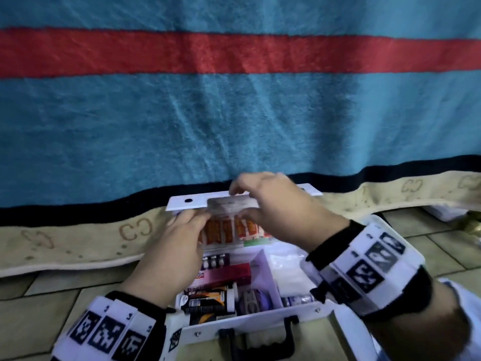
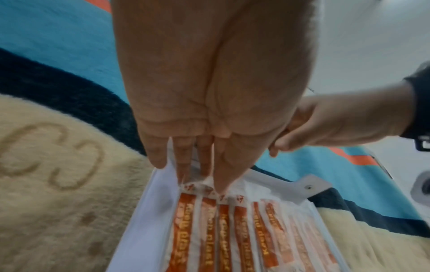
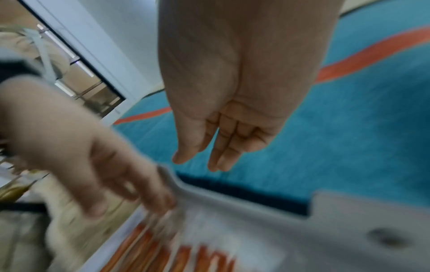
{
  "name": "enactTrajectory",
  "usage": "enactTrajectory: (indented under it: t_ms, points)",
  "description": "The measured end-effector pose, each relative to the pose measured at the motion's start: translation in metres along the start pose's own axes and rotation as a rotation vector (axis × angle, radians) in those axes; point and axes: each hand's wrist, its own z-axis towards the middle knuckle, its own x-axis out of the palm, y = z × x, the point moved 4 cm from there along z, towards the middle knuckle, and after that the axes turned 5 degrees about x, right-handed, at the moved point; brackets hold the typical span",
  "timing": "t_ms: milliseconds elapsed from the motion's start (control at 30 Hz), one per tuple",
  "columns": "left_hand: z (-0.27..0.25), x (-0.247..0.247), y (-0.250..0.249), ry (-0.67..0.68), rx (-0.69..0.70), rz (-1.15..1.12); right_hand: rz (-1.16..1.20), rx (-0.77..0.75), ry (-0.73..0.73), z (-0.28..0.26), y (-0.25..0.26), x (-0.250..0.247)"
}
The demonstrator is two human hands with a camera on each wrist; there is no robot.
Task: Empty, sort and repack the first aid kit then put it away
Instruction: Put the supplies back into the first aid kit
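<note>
The white first aid kit (image 1: 260,324) lies open on the tiled floor, its lid (image 1: 182,202) leaning back against a blanket. A clear bag of orange plasters (image 1: 226,231) sits in the lid (image 2: 309,186). My left hand (image 1: 200,217) pinches the top edge of that bag (image 2: 232,230), thumb in front and fingers behind (image 2: 204,174). My right hand (image 1: 240,203) hovers just above the bag's top with fingers relaxed; the right wrist view shows nothing between thumb and fingers (image 3: 197,162). The plasters (image 3: 177,257) are blurred there.
The kit's base holds a red box (image 1: 226,274), dark bottles (image 1: 208,300), a tape roll (image 1: 250,300) and white packets (image 1: 286,272). Its black handle (image 1: 260,337) faces me. A blue blanket (image 1: 234,113) with a beige border (image 1: 78,238) rises behind the kit.
</note>
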Motion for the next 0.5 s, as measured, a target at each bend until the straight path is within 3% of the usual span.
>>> enactTrajectory:
  t_ms: [100,233,400,500]
  points:
    - [-0.003,0.002,-0.022,-0.051,0.005,0.011,0.084,0.076,-0.093,-0.040,-0.024,-0.052]
    - [-0.008,0.024,-0.070,-0.014,0.162,-0.054,0.021,0.335,-0.107,-0.112,-0.079,-0.087]
    - [-0.019,0.074,-0.114,0.271,0.266,-0.060,-0.274,0.656,0.271,-0.216,-0.145,-0.070]
    - [-0.024,0.093,-0.124,0.326,0.262,-0.015,-0.300,0.789,0.541,-0.279,-0.164,-0.038]
